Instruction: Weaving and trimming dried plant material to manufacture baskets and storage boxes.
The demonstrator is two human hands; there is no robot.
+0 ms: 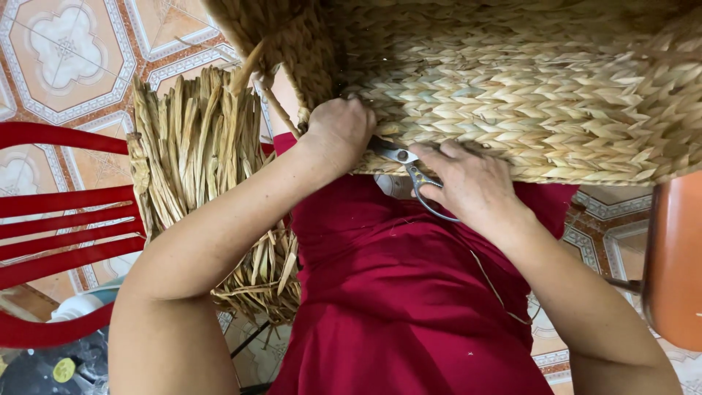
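Gripping scissors in right hand, fingers closed round handles, blades at lower edge of woven basket. Left hand clenched on same edge, over red lap. Dried straw bundle just left.

Patterned tile floor; red slatted chair left.

The basket was rough braided straw, matt; the scissors were smooth shiny metal; the bundle was dry fibre; the chair was glossy red plastic
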